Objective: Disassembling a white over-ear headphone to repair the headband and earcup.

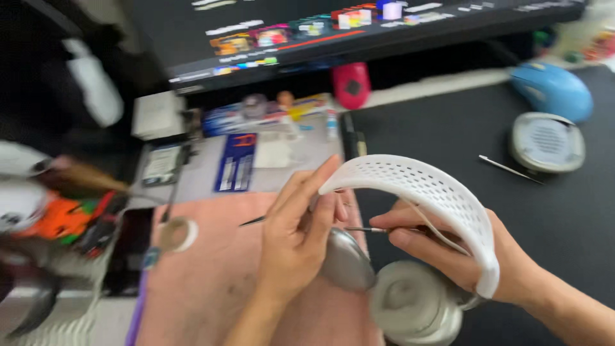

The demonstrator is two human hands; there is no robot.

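Desk point(448, 128): covered with a black mat at the right and a pink cloth point(211, 275) at the near left; much of the view is blurred.
Monitor point(333, 32): set along the far edge, with a red thing point(351, 84) under it.
Headphones point(410, 211): held over the near edge, between mat and cloth; a white perforated headband arches over the right hand, a grey earcup point(413, 304) hangs at the near end, a second cup point(346, 259) lies under the left hand.
Mouse point(552, 90): blue, near the far right corner.
Round speaker point(548, 142): grey-white, just beside the mouse, on its near side.
Left hand point(298, 234): fingers curled around the headband's end, index tip touching it, a thin dark tool point(253, 222) pinched in them.
Right hand point(448, 253): under the headband, fingers clenched on a thin metal tool point(365, 229) pointed toward the left hand.
Pin point(509, 169): thin metal, on the mat just near the speaker.
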